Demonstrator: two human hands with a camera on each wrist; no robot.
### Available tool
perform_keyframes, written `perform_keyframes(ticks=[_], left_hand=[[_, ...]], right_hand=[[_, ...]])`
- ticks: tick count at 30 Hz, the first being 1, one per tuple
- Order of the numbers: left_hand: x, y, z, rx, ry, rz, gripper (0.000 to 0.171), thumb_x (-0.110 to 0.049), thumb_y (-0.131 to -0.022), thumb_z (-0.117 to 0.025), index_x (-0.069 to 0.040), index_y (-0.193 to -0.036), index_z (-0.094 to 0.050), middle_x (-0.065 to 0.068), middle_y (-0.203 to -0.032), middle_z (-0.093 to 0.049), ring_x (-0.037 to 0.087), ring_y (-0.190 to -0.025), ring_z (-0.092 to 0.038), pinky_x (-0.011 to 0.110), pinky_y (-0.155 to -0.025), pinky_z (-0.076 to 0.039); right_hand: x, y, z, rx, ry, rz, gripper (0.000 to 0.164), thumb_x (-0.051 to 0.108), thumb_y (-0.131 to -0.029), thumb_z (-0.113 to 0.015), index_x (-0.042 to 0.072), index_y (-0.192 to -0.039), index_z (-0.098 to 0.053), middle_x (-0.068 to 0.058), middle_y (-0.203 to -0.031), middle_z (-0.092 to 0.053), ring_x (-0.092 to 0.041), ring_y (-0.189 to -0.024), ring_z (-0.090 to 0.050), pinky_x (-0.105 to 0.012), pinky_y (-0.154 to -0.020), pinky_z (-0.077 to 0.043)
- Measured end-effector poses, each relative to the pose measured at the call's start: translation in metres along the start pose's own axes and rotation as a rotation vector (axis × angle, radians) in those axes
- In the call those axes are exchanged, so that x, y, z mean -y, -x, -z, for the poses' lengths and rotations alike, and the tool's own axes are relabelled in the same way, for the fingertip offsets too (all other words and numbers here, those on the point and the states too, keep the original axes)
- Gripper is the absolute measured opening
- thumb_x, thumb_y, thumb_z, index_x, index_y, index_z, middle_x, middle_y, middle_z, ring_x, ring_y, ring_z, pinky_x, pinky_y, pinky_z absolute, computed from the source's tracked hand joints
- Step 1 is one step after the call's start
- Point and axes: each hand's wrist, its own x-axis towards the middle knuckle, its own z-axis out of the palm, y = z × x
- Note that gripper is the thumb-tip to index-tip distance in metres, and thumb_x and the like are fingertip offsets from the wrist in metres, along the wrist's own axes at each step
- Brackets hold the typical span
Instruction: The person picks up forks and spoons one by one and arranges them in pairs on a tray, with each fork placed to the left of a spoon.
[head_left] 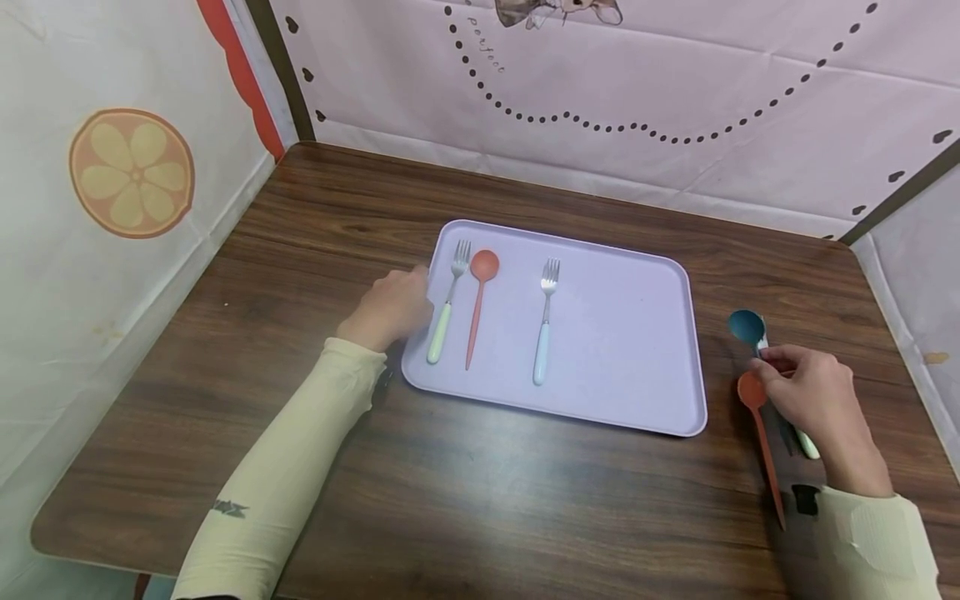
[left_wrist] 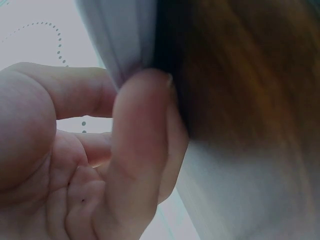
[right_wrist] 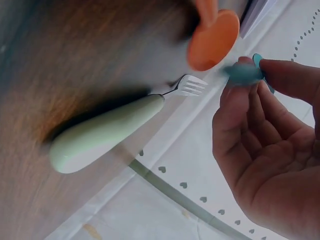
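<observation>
At the left end of the lavender tray (head_left: 615, 333), the rim is being pinched by the left hand (head_left: 392, 307), its edge being gripped between curled digits, as is being shown by the left wrist view. The tray is being supported by the brown table (head_left: 480, 517), and three utensils are being carried on it: a green-handled fork (head_left: 441, 329) nearest the gripped end, a coral spoon (head_left: 484, 265) just beside it, and a blue-handled fork (head_left: 542, 354) near the middle.

Beyond the tray's right end, a teal spoon (head_left: 746, 326) is being grasped by the right hand (head_left: 813, 396), its handle being pinched between thumb and fingers. Near that hand, an orange spoon (head_left: 752, 391) is being borne by the table, its bowl being pointed away from the person. Alongside, a second fork with a pale green handle (right_wrist: 107, 132) is being partly hidden from the head view by the right hand.
</observation>
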Motion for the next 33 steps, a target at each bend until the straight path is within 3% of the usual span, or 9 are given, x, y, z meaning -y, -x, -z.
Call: perform_keyframes(ticks=[6, 12, 18, 22, 26, 33], left_hand=[[0.001, 0.000, 0.000, -0.006, -0.002, -0.006, 0.035, -0.010, -0.086, -0.044, 0.004, -0.118, -0.044, 0.017, -0.086, -0.053, 0.029, -0.067, -0.053, 0.037, -0.051, -0.045], [0.001, 0.001, 0.001, -0.002, 0.002, 0.001, 0.033, -0.010, -0.086, -0.044, 0.003, -0.117, -0.045, 0.017, -0.086, -0.053, 0.029, -0.068, -0.053, 0.038, -0.052, -0.046], [0.000, 0.002, 0.002, 0.009, 0.007, 0.009, 0.035, -0.010, -0.087, -0.045, 0.003, -0.119, -0.044, 0.016, -0.085, -0.053, 0.028, -0.064, -0.053, 0.036, -0.049, -0.045], [-0.001, 0.002, 0.002, 0.010, 0.007, 0.009, 0.037, -0.010, -0.086, -0.045, 0.003, -0.120, -0.044, 0.016, -0.085, -0.054, 0.027, -0.064, -0.053, 0.035, -0.048, -0.045], [-0.001, 0.003, 0.002, 0.016, 0.014, 0.015, 0.039, -0.010, -0.087, -0.045, 0.003, -0.124, -0.042, 0.016, -0.085, -0.053, 0.027, -0.063, -0.053, 0.035, -0.048, -0.045], [-0.001, 0.003, 0.003, 0.011, 0.018, 0.008, 0.037, -0.010, -0.086, -0.046, 0.003, -0.121, -0.043, 0.016, -0.084, -0.054, 0.027, -0.063, -0.053, 0.035, -0.048, -0.045]], right_hand=[[0.006, 0.001, 0.002, 0.029, 0.021, 0.010, 0.037, 0.033, -0.090, -0.056, -0.002, -0.097, -0.062, -0.015, -0.078, -0.063, -0.026, -0.068, -0.053, -0.034, -0.049, -0.043], [0.011, 0.001, 0.003, 0.036, 0.025, 0.032, 0.040, 0.039, -0.091, -0.053, -0.001, -0.094, -0.062, -0.011, -0.073, -0.061, -0.024, -0.063, -0.051, -0.034, -0.048, -0.042], [0.014, 0.001, 0.002, 0.035, 0.014, 0.054, 0.044, 0.044, -0.092, -0.049, 0.001, -0.094, -0.061, -0.016, -0.082, -0.063, -0.027, -0.070, -0.054, -0.036, -0.051, -0.043], [0.017, 0.001, 0.001, 0.056, -0.031, 0.061, 0.046, 0.045, -0.093, -0.046, 0.001, -0.096, -0.058, -0.010, -0.075, -0.064, -0.022, -0.060, -0.055, -0.035, -0.049, -0.043], [0.020, 0.001, 0.000, 0.086, -0.066, 0.077, 0.044, 0.043, -0.095, -0.046, 0.000, -0.100, -0.056, -0.005, -0.069, -0.065, -0.018, -0.054, -0.056, -0.035, -0.050, -0.044], [0.022, 0.001, -0.004, 0.057, -0.062, 0.100, 0.034, 0.031, -0.096, -0.047, -0.001, -0.104, -0.058, -0.010, -0.078, -0.064, -0.022, -0.066, -0.052, -0.036, -0.053, -0.043]])
